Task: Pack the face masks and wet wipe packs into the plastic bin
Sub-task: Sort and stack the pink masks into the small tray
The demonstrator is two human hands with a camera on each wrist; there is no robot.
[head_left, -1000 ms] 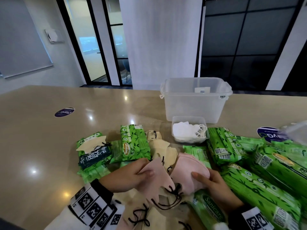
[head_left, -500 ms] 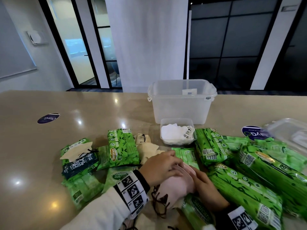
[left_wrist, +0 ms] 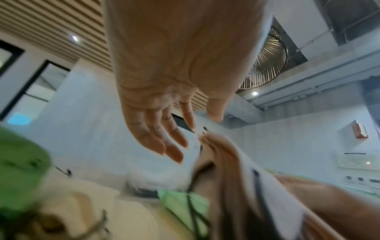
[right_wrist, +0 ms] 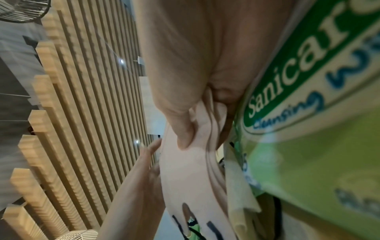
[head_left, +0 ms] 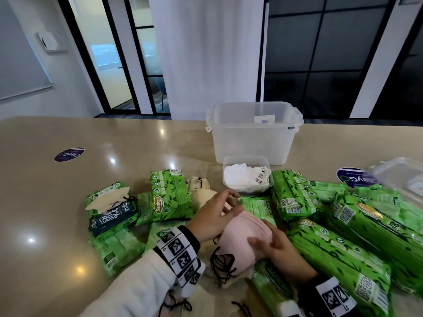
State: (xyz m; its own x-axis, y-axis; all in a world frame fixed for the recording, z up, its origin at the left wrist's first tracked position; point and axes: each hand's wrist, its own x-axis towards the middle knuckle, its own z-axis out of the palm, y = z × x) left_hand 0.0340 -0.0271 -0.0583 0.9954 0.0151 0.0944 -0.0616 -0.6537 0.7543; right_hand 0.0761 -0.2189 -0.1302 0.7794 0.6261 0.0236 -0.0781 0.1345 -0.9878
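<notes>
Plainly right hand (head_left: 278, 247) pinches pink masks (head_left: 246, 236); left hand (head_left: 214, 219) open beside

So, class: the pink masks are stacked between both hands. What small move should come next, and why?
Probably lift the pink masks toward the plastic bin. The right hand pinches the stack, the left hand lies open against it, and the bin stands open-topped beyond the small tub of white masks.
</notes>
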